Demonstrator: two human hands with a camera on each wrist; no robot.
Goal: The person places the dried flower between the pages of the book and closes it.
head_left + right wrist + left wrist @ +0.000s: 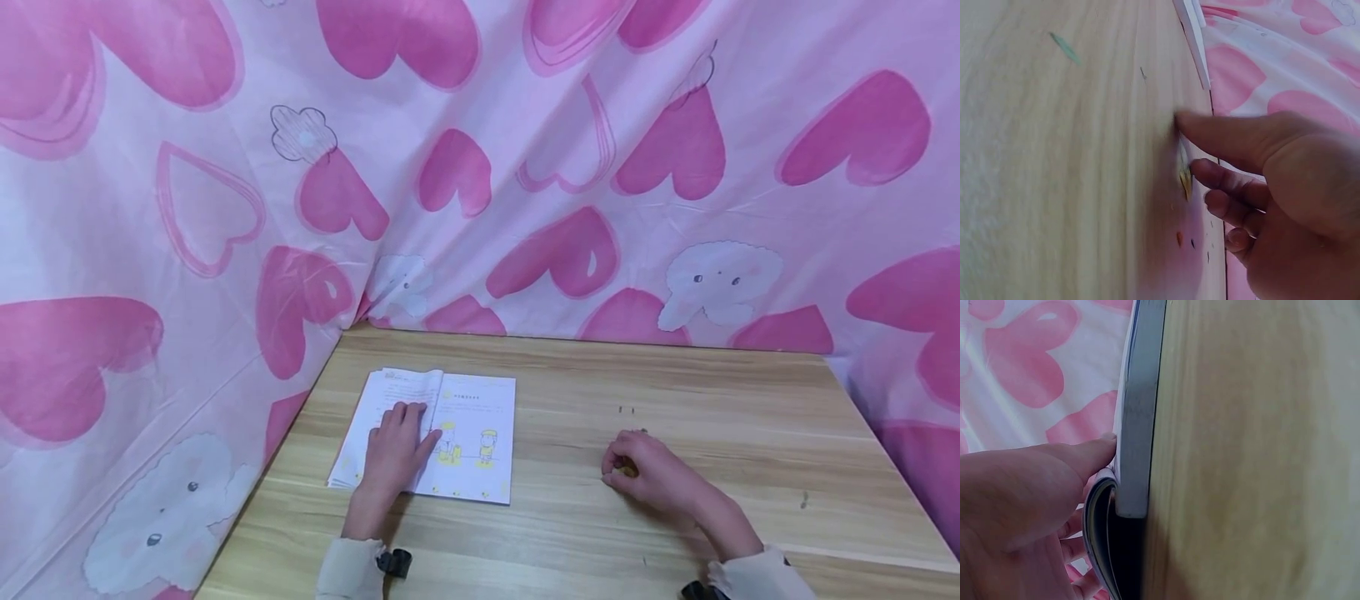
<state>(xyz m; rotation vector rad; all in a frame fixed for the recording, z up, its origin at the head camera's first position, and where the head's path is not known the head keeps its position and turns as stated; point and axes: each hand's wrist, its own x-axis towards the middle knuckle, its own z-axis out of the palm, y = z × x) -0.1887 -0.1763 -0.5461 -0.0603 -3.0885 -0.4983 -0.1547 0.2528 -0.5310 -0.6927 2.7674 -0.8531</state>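
An open book (475, 408) with printed text and yellow cartoon figures lies on the left part of the table. My left hand (393, 446) rests on its left page, fingers spread loosely and thumb near the centre fold. In the left wrist view the thumb of my left hand (1029, 500) touches the book beside its bowed pages (1099, 531). To the right, my right hand (652, 471) is down at the tabletop with thumb and fingers curled. They pinch around a small yellow-brown dry leaf (1185, 178), the thumb tip right at its pale end.
Small dark bits (626, 410) lie beyond the right hand on the wooden table (555, 533). A narrow green leaf (805, 500) lies farther right. Pink heart-patterned cloth (525, 208) hangs along the back and sides of the table.
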